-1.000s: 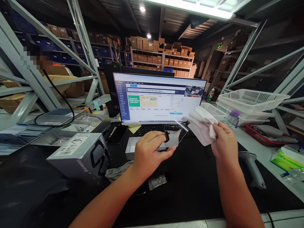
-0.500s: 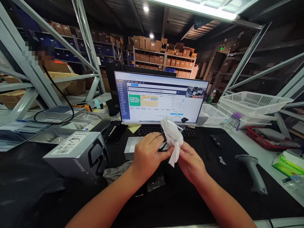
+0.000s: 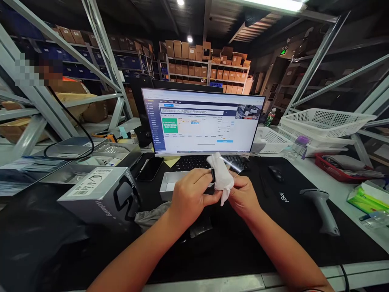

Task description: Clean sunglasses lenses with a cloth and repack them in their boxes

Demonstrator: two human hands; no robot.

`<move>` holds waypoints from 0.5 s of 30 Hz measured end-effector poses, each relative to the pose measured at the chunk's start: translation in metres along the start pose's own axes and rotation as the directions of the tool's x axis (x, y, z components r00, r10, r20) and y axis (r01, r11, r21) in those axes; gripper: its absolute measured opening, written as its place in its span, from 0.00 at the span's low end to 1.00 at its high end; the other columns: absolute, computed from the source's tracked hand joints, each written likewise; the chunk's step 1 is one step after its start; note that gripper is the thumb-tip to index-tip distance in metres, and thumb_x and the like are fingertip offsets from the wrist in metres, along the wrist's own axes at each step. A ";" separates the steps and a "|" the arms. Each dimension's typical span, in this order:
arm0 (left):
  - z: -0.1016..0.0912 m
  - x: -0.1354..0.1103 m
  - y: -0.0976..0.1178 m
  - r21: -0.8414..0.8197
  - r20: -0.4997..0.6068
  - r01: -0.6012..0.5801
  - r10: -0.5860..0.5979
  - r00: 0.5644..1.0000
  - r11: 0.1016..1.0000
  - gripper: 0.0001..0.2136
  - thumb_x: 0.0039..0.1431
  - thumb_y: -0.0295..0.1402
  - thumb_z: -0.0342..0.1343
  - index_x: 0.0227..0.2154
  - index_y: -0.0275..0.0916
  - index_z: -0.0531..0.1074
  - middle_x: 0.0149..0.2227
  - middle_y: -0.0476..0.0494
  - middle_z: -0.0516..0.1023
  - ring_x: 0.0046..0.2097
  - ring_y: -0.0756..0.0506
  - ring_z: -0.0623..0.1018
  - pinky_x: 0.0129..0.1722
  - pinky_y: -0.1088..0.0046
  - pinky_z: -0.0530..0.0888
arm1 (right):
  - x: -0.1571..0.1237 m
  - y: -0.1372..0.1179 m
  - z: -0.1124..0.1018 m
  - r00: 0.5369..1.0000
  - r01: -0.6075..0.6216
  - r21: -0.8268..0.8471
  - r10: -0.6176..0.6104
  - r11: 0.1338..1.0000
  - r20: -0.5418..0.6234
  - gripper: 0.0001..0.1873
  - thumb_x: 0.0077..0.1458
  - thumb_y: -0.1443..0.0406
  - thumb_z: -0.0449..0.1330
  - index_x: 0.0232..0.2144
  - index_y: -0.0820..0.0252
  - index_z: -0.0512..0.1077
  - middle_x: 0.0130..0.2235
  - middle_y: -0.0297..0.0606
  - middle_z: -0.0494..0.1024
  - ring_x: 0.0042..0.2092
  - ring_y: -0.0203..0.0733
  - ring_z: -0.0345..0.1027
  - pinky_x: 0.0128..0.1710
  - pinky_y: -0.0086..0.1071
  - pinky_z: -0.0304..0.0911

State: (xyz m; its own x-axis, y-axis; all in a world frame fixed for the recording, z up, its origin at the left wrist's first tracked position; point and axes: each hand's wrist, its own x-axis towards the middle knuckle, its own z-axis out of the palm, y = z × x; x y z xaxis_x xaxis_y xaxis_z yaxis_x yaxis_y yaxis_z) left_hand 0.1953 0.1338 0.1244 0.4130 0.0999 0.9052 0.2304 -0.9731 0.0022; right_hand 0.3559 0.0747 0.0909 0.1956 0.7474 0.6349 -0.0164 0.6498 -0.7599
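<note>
Over the black desk mat, my left hand is closed on a dark-framed object with a clear, shiny panel; its exact kind is hidden by my fingers and a tissue. The crumpled white tissue lies around part of this object. My right hand pinches the tissue from the right, its fingertips partly covered. Just left of my left hand sits a small open white box. Nearer to me lie a grey cloth pouch and a small clear plastic bag.
A grey printed box and a phone are on the left. Behind my hands stand a keyboard and monitor. To the right are a mouse, a barcode scanner and white baskets.
The tissue has shifted and bunched closer around the held object, and more of the clear panel shows at its right. My right hand has moved slightly. The camera view has shifted a little.
</note>
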 end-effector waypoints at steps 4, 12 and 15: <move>0.004 -0.003 0.001 -0.058 0.048 0.009 -0.006 0.999 0.998 0.17 0.68 0.46 0.54 0.35 0.35 0.75 0.37 0.39 0.81 0.39 0.43 0.80 0.37 0.68 0.76 | -0.006 -0.001 0.002 0.983 -0.054 0.066 0.065 0.996 -0.171 0.09 0.43 0.55 0.77 0.26 0.50 0.84 0.30 0.35 0.83 0.31 0.43 0.75 0.35 0.37 0.71; 0.010 -0.006 0.004 -0.083 0.080 0.006 0.001 0.997 0.997 0.17 0.69 0.45 0.52 0.34 0.36 0.73 0.36 0.42 0.79 0.38 0.44 0.78 0.36 0.69 0.75 | 0.000 -0.014 0.009 0.886 -0.082 0.272 0.196 0.959 -0.421 0.19 0.27 0.70 0.80 0.23 0.56 0.76 0.24 0.28 0.80 0.25 0.36 0.72 0.28 0.30 0.71; 0.009 -0.005 0.007 -0.085 0.085 -0.028 0.035 0.996 0.996 0.16 0.69 0.44 0.52 0.33 0.36 0.71 0.34 0.43 0.78 0.36 0.44 0.76 0.35 0.69 0.74 | 0.010 -0.025 0.005 0.877 -0.117 0.451 0.304 0.885 -0.371 0.24 0.26 0.68 0.81 0.24 0.56 0.71 0.24 0.25 0.77 0.23 0.31 0.68 0.24 0.24 0.68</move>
State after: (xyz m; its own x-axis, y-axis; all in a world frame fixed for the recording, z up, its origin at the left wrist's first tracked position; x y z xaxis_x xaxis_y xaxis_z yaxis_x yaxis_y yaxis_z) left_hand 0.2030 0.1289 0.1161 0.4944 0.0826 0.8653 0.1429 -0.9896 0.0128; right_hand 0.3529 0.0660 0.1171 0.5303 0.8023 0.2741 -0.4793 0.5503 -0.6837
